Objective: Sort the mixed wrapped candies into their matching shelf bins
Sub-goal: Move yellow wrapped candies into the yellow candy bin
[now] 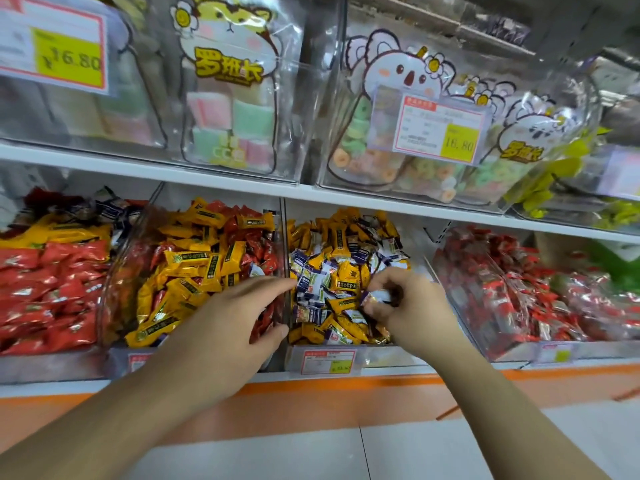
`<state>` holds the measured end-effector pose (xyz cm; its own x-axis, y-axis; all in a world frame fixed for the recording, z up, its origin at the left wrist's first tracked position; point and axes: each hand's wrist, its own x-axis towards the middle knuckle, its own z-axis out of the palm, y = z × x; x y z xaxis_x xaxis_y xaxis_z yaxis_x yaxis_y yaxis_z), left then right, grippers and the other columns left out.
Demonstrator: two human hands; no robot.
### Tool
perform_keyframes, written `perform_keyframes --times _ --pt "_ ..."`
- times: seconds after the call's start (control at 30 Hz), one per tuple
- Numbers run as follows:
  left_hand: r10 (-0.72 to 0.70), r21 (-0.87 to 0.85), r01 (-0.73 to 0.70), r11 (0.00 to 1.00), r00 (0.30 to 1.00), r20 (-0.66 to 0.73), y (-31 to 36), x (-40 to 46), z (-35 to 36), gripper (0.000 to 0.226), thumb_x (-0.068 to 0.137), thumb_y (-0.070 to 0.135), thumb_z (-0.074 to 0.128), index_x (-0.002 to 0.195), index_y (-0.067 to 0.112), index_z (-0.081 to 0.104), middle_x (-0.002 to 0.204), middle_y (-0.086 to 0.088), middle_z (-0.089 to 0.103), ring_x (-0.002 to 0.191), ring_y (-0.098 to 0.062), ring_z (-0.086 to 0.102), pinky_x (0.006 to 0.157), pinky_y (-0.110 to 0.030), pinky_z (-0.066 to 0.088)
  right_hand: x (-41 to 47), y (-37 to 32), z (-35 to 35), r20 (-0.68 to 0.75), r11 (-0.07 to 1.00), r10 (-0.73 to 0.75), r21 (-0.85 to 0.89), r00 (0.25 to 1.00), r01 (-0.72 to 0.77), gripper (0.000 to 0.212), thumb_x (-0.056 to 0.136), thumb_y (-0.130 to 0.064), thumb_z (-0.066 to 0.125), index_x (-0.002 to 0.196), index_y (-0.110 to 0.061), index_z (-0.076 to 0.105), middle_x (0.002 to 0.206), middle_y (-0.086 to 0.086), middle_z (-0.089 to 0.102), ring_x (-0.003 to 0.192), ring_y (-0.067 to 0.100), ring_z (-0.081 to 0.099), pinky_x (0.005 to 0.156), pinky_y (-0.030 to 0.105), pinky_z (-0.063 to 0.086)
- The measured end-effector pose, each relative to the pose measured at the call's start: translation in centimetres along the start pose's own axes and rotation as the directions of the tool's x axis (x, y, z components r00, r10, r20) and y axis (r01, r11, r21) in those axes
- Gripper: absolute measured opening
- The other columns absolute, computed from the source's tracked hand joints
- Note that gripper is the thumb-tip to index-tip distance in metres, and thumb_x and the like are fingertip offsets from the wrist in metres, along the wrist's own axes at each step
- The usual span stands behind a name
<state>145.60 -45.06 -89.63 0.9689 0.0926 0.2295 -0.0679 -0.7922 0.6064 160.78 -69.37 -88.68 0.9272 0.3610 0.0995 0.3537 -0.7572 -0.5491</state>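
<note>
A clear bin (360, 351) in the middle of the lower shelf holds mixed yellow candies (348, 271) and small purple-and-white candies (308, 285). My right hand (405, 306) reaches into it, fingers curled round a few purple-and-white candies (379, 295). The bin to its left (117, 271) holds yellow and red wrapped candies (194, 261). My left hand (242, 317) hovers over that bin's right front corner with its fingers stretched toward the divider (285, 258), holding nothing.
Red candies (45, 292) fill the far left bin, and red-and-clear wrapped ones (519, 292) fill the right bin. Above, clear bins hold bagged soft sweets (228, 98) and ring gummies (398, 161) behind price tags. An orange shelf edge (329, 386) runs below the bins.
</note>
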Motion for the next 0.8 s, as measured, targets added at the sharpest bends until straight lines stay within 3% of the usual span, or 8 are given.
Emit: perform_keyframes --times 0.07,0.2,0.37,0.47,0.53,0.6,0.67,0.8 --pt "-0.003 0.003 0.003 1.000 1.000 0.004 0.0 -0.1 -0.1 0.062 0.099 0.044 0.060 0.153 0.054 0.031 0.156 0.034 0.031 0.140 0.006 0.035 0.109 -0.015 0.028 0.0 0.5 -0.8 -0.065 0.991 0.054 0.126 0.996 -0.046 0.021 0.086 -0.016 0.082 0.091 -0.031 0.068 0.077 -0.005 0.068 0.051 0.009 0.057 0.045 0.034 0.048" --pt "-0.009 0.003 0.009 1.000 1.000 0.013 0.0 -0.2 -0.4 0.060 0.100 0.041 0.060 0.152 0.054 0.033 0.153 0.036 0.031 0.138 0.009 0.033 0.107 -0.011 0.025 -0.5 0.3 -1.7 -0.122 0.968 0.067 0.247 0.990 -0.035 0.025 0.083 -0.023 0.087 0.096 -0.038 0.071 0.075 0.004 0.064 0.056 0.012 0.053 0.057 0.034 0.048" --pt "-0.042 -0.009 0.042 0.999 0.999 0.003 0.0 -0.4 -1.5 0.047 0.100 0.036 0.061 0.143 0.051 0.047 0.136 0.040 0.042 0.120 0.014 0.042 0.086 0.002 0.030 -1.7 -3.1 -1.0 -0.098 0.945 0.006 0.326 0.995 0.026 0.020 0.087 -0.026 0.083 0.098 -0.038 0.071 0.075 0.014 0.058 0.058 0.014 0.051 0.053 0.030 0.044" --pt "-0.107 -0.005 0.107 0.994 0.993 -0.041 -0.8 -0.8 -3.3 0.041 0.099 0.031 0.063 0.135 0.049 0.054 0.116 0.040 0.046 0.101 0.001 0.060 0.071 -0.008 0.046 -2.5 -6.2 0.4 -0.075 0.940 -0.066 0.331 0.995 0.088 0.019 0.088 -0.030 0.082 0.099 -0.040 0.070 0.075 0.009 0.058 0.061 0.017 0.052 0.052 0.028 0.044" --pt "-0.163 0.012 0.165 0.986 0.983 -0.081 -1.4 -1.0 -4.8 0.040 0.098 0.030 0.064 0.132 0.048 0.055 0.120 0.033 0.050 0.080 -0.007 0.063 0.064 -0.015 0.049 -3.0 -8.5 1.4 -0.053 0.941 -0.133 0.306 0.990 0.143 0.017 0.090 -0.036 0.079 0.101 -0.041 0.068 0.074 0.002 0.059 0.062 0.014 0.054 0.054 0.029 0.046" --pt "-0.205 0.033 0.210 0.977 0.971 -0.120 -2.3 -1.3 -6.1 0.039 0.098 0.029 0.065 0.133 0.044 0.057 0.123 0.025 0.052 0.088 0.002 0.054 0.067 -0.010 0.041 -3.4 -10.7 2.5 -0.035 0.952 -0.221 0.211 0.975 0.223 0.016 0.092 -0.044 0.074 0.106 -0.043 0.066 0.077 -0.011 0.063 0.068 0.009 0.057 0.058 0.028 0.049" --pt "-0.209 0.052 0.218 0.975 0.967 -0.147 -2.8 -1.7 -7.1 0.039 0.098 0.028 0.065 0.134 0.040 0.058 0.125 0.025 0.052 0.104 0.005 0.048 0.077 -0.010 0.039 -3.3 -12.5 3.6 -0.029 0.942 -0.315 0.110 0.949 0.316 0.020 0.094 -0.044 0.071 0.113 -0.042 0.065 0.097 -0.022 0.066 0.089 0.002 0.060 0.074 0.020 0.049" --pt "-0.205 0.068 0.217 0.974 0.967 -0.152 -3.1 -2.6 -7.9 0.038 0.098 0.028 0.065 0.134 0.036 0.059 0.131 0.021 0.056 0.109 0.006 0.045 0.091 -0.017 0.040 -2.3 -14.2 5.1 0.004 0.925 -0.379 0.025 0.925 0.379 0.030 0.097 -0.035 0.070 0.126 -0.035 0.065 0.116 -0.019 0.059 0.115 0.003 0.052 0.095 0.020 0.042"
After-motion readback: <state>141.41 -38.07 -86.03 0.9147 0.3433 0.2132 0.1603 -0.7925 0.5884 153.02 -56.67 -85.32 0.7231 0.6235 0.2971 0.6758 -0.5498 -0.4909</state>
